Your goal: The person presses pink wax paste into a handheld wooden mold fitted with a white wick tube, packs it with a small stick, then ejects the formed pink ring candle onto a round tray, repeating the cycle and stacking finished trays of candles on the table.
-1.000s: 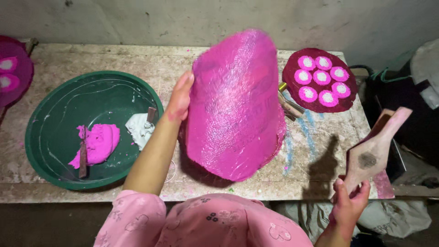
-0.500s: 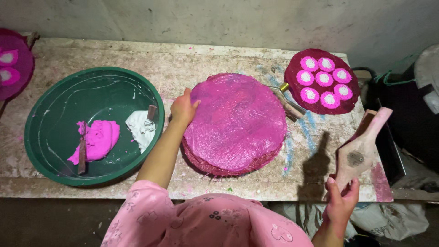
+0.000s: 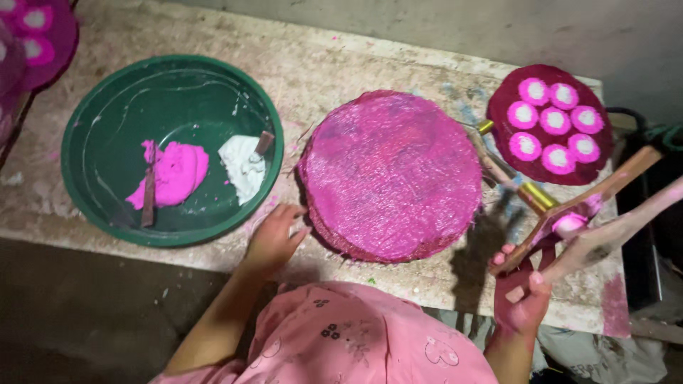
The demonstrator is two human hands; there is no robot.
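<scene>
Pink disc [image 3: 391, 174] lies flat on worktop [image 3: 341, 67], bearing 0 dots; neighbouring dark disc [image 3: 551, 124] bears 7. Left hand [image 3: 274, 238] rests open, empty, beside it. Right hand [image 3: 523, 295] grip closed around wooden stamp tools [image 3: 590, 213].

- I see no packages, labels, signs or screens anywhere on the bench or around it.

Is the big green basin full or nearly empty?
Nearly empty: the green basin holds only a pink paste lump and a white lump.
</scene>
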